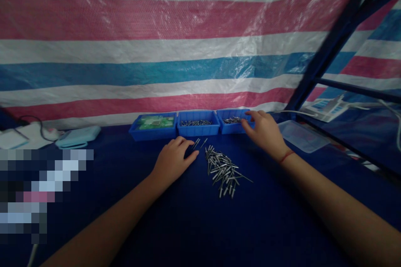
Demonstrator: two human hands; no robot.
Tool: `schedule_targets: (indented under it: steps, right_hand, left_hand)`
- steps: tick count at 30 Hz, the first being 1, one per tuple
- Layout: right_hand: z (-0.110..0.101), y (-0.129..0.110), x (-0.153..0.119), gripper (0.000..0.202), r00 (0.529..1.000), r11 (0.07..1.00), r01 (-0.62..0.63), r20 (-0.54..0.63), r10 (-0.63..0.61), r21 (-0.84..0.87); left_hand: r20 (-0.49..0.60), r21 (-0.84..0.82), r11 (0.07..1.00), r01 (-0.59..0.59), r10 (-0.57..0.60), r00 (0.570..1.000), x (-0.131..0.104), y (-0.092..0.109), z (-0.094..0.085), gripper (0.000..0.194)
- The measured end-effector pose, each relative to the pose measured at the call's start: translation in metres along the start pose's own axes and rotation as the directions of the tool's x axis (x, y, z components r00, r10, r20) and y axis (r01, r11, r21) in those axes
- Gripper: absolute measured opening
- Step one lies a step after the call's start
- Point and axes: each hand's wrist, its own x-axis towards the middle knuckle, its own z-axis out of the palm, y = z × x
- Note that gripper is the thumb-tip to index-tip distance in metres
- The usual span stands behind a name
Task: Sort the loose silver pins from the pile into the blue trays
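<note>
My left hand [175,156] rests on the dark blue table with thumb and fingers apart, its fingertips beside a few loose pop rivets [196,143]. To the right of it lies a pile of silver pop rivets [223,167], pointing in many directions. My right hand [265,129] is at the right blue bin [233,130], its thumb and forefinger spread over the bin's right side; nothing shows between them. Small metal pieces lie in that bin. The middle blue bin [198,131] holds more rivets. Green-looking packets [156,122] fill the left blue bin [153,134].
A clear plastic lid or tray [305,137] lies right of the bins. Light blue cases [78,135] and a cable are at the left. A dark metal frame [332,37] rises at the right, and a striped plastic sheet [156,71] hangs behind the table.
</note>
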Motion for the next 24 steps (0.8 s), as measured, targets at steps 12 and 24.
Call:
schedule_targets:
  steps: [12,24]
  right_hand:
    - [0.005,-0.051,-0.029,0.020,0.957,0.909,0.139,0.182,-0.225,0.392]
    - [-0.001,-0.077,-0.046,0.014,0.914,0.793,0.098,0.262,-0.311,0.601]
  left_hand:
    - [0.039,-0.053,0.998,0.047,-0.045,0.998,0.008,-0.003,0.002,0.020]
    - [0.087,-0.050,0.997,0.054,-0.050,0.995,0.006,-0.003,0.001,0.018]
